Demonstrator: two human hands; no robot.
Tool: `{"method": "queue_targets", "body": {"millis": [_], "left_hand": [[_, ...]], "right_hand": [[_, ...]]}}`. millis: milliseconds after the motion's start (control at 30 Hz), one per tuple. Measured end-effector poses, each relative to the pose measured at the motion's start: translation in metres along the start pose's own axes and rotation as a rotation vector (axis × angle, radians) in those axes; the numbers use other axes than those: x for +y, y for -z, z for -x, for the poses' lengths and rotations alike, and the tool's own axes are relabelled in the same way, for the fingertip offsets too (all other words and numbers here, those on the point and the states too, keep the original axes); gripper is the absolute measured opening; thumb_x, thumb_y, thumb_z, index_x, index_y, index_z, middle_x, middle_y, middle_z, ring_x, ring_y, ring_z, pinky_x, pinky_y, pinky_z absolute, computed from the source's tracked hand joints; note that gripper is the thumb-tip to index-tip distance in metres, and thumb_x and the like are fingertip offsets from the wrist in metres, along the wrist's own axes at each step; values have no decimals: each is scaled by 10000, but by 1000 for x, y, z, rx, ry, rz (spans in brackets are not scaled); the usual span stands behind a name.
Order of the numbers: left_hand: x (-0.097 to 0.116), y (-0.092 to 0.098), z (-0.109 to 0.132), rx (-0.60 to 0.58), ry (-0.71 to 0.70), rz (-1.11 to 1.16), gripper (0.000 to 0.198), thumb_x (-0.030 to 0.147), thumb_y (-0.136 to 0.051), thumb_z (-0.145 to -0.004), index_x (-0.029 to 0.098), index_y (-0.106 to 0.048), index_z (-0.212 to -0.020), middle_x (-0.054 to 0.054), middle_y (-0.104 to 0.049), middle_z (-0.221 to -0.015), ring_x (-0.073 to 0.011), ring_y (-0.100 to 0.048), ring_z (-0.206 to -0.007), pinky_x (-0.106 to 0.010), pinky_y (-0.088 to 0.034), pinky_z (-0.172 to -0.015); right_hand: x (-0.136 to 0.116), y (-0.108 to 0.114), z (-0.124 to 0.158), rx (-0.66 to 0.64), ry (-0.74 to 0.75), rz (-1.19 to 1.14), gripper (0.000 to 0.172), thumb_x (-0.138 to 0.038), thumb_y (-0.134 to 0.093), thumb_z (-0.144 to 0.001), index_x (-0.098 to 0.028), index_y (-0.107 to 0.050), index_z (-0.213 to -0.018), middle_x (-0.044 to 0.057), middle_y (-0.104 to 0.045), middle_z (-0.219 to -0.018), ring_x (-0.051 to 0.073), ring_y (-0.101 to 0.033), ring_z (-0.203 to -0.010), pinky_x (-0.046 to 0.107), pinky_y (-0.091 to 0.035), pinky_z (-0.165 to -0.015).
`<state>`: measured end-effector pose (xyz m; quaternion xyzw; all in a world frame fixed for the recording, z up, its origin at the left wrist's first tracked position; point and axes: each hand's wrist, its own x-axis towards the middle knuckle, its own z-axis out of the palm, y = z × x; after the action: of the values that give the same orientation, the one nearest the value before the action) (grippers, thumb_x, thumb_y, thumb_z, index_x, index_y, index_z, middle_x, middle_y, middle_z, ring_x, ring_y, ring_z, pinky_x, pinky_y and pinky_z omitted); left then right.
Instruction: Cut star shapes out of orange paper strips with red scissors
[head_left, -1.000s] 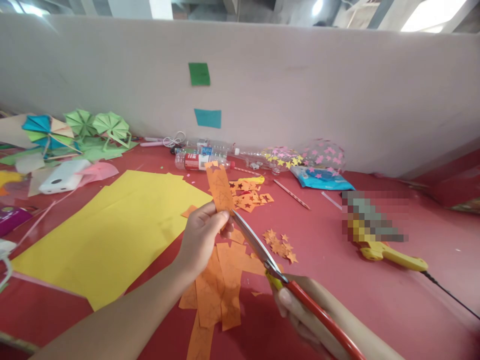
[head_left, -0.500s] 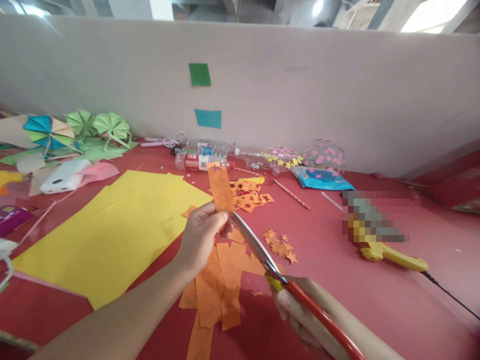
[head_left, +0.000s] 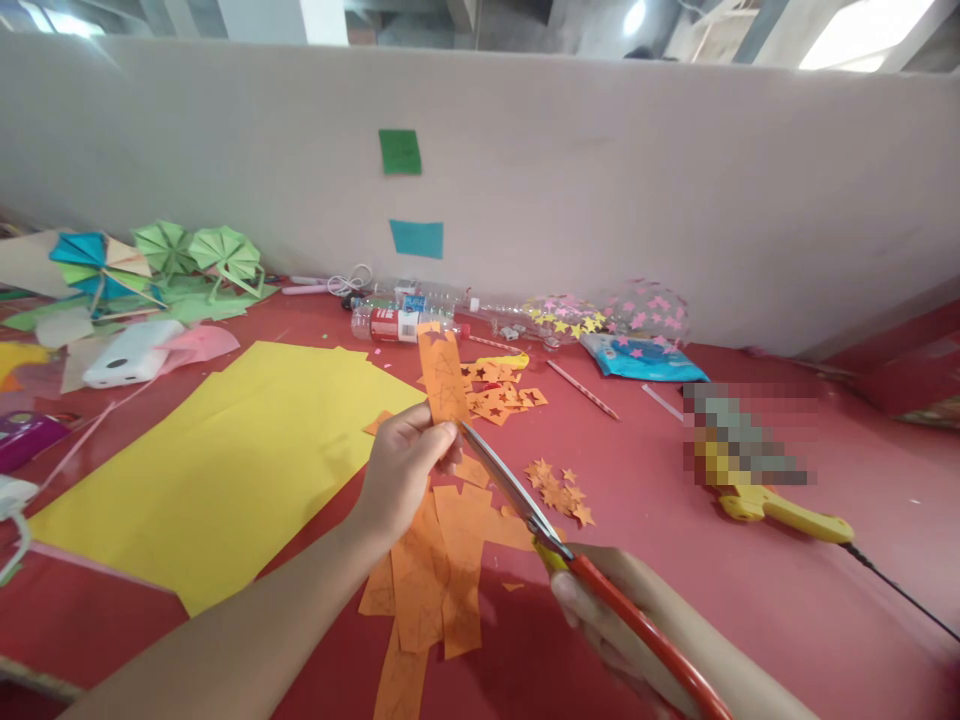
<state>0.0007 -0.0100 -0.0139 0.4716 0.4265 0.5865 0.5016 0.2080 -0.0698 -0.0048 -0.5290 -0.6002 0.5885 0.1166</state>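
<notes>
Pinched in my left hand (head_left: 405, 465) is an orange paper strip (head_left: 444, 375), held upright, with star outlines drawn on it and a star-shaped notch near its top. My right hand (head_left: 607, 620) is closed round the handles of red-handled scissors (head_left: 517, 497). Their blade tips touch the strip's lower right edge, close to my left thumb; the blades look nearly together. Below lie several more orange strips (head_left: 420, 575) with drawn stars. Small cut-out orange stars (head_left: 559, 492) form a pile right of the blades. Behind the strip are orange scraps (head_left: 499, 400) with star-shaped holes.
Yellow paper sheets (head_left: 225, 450) cover the left of the red table. Plastic bottles (head_left: 397, 323) lie by the wall, near a blue packet (head_left: 645, 362). A yellow glue gun (head_left: 787, 513), partly pixelated, rests at right with its cord. Folded paper pinwheels (head_left: 101, 270) stand far left.
The scissors' handles and my right hand have shifted very slightly, and the blades look a little closer together. The strip stays in my left hand, almost unmoved.
</notes>
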Motion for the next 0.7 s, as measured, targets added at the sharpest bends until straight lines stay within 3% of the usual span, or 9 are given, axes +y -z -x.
{"method": "queue_targets", "body": {"millis": [433,700], "left_hand": [[1,-1,-1,16,16,-7,157,231,-543,-731,168,-559,-587,17,-544,-548,-87,-478,-491,-225,-399,-491],[-3,1,-1,18,-8,-17,250,284,-547,-788,170,-562,-567,7,-570,-526,-101,-509,-488,-243,-409,-512]], "right_hand": [[-6,-1,1,18,-77,-15,626,-826,-464,-710,-214,-357,-637,-124,-310,-423,14,-296,-304,129,-213,-287],[-4,-1,0,33,45,-45,631,-835,-461,-703,-217,-354,-632,-110,-314,-476,21,-273,-328,160,-231,-301]]}}
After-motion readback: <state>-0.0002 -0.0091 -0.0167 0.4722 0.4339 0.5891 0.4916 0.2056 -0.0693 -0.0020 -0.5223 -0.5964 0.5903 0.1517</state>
